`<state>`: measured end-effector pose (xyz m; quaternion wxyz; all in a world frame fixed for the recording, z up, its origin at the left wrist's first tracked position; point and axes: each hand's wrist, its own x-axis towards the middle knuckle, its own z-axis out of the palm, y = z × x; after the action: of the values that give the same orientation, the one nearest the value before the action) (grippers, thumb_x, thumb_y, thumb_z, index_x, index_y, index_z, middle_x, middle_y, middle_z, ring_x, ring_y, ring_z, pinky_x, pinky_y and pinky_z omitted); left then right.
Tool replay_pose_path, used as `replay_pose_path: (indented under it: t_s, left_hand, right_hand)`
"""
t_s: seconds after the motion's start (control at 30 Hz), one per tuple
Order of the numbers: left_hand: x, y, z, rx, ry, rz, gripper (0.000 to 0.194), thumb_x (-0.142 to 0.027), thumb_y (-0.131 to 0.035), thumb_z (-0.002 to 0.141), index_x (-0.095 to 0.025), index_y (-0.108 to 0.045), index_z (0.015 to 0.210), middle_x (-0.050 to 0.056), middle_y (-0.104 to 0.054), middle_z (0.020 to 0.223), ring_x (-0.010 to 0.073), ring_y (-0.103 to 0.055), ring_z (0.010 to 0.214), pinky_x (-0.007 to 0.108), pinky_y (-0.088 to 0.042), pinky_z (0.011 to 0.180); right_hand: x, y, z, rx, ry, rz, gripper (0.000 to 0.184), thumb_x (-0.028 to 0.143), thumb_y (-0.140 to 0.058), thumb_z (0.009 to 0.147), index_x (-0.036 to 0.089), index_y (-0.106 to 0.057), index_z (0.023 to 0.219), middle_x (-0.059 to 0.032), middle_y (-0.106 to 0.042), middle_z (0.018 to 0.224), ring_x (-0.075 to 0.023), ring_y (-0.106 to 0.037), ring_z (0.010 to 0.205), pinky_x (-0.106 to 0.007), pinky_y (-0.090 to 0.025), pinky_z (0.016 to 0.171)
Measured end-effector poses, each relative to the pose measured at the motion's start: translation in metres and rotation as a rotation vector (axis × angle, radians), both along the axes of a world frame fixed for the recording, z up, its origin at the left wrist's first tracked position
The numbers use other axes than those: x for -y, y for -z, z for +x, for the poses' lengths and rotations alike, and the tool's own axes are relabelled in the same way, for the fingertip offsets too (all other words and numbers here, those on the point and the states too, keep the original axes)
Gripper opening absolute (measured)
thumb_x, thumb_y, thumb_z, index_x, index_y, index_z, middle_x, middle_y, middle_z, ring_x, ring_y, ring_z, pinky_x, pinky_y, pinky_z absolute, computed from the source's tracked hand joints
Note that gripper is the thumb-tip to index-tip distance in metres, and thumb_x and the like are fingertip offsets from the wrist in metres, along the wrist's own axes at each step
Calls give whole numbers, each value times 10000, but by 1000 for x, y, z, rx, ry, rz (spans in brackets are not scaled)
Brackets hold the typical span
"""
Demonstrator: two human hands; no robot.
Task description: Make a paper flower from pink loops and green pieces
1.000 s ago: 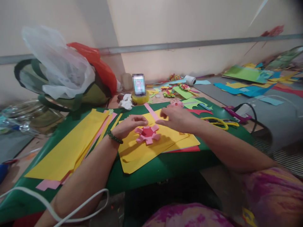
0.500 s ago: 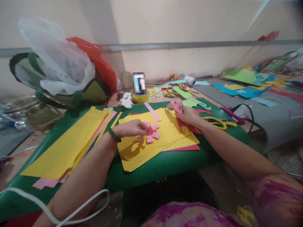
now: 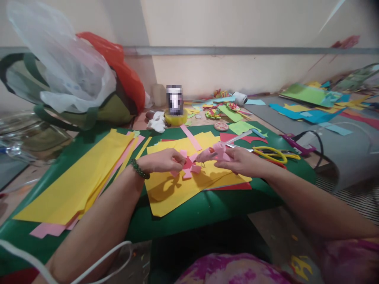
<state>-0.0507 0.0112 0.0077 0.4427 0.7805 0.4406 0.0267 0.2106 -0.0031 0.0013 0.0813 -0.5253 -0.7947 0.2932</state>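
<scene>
My left hand (image 3: pixel 166 161), with a green bead bracelet on the wrist, has its fingers pinched together at the edge of a paper flower (image 3: pixel 187 173). The flower has a red middle and several pink paper petals; part of it is hidden behind the fingers and the tool. My right hand (image 3: pixel 237 161) grips a pink hot glue gun (image 3: pixel 220 153), a clear glue stick (image 3: pixel 244 136) sticking out of its back. The gun's tip points left, close to the flower's right petals. Beneath both hands lie yellow paper sheets (image 3: pixel 166 201).
Yellow-handled scissors (image 3: pixel 274 154) lie right of my right hand. A round patterned disc (image 3: pixel 221 126), a pink paper strip (image 3: pixel 191 137) and a tape roll (image 3: pixel 176 119) are farther back. At left are yellow sheets (image 3: pixel 71 183) and a bag (image 3: pixel 118 112); a white cable (image 3: pixel 100 262) crosses my left forearm.
My right hand has lifted the glue gun from the right and brought it left to the flower, uncovering the round disc. My left hand has stayed almost in place at the flower.
</scene>
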Motion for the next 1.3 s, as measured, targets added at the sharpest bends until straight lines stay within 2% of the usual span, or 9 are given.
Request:
replay_pose_path:
  t_s: [0.23,0.57,0.73,1.07,1.17,1.3]
  left_hand:
    - [0,1,0,-12,5,-7,135,-265,-533,617,-202,-423,571,-4,-417,640,166,-432,655,278,-335,596]
    - [-1,2,0,-49,31,42,112,-248,-516,624,-199,-426,581,-7,-429,629,157,-428,633,281,-318,589]
    - [0,2,0,-44,34,42,102,-243,-505,624,-199,-424,580,-10,-439,622,153,-429,624,280,-316,590]
    - [2,1,0,-16,14,53,107,-245,-519,628,-197,-465,549,-1,-502,606,159,-440,602,282,-312,580]
    - [3,0,1,-1,-9,40,114,-242,-535,618,-194,-468,539,2,-499,605,161,-443,604,281,-309,576]
    - [3,-2,2,-19,-35,30,122,-254,-540,605,-194,-462,534,-2,-471,596,163,-439,605,285,-302,578]
  right_hand:
    - [-4,4,-5,92,-28,46,474,642,-471,824,217,-427,618,17,-477,520,-138,-475,482,-268,-265,492]
    - [-1,2,-7,221,-23,86,448,597,-471,861,215,-437,630,6,-512,541,-138,-474,493,-266,-276,506]
    - [0,-3,-9,235,-35,54,446,588,-485,865,215,-433,627,5,-513,539,-146,-501,510,-266,-277,511]
    - [-4,-5,-1,197,-34,2,468,618,-505,836,215,-441,607,-21,-540,557,-149,-488,502,-282,-278,487]
    - [-5,-5,3,143,-43,-8,454,621,-509,828,206,-474,647,-19,-553,559,-143,-502,494,-273,-287,474]
    - [-5,-3,5,-5,40,-23,457,647,-531,793,201,-504,693,-1,-549,522,-146,-526,472,-265,-340,471]
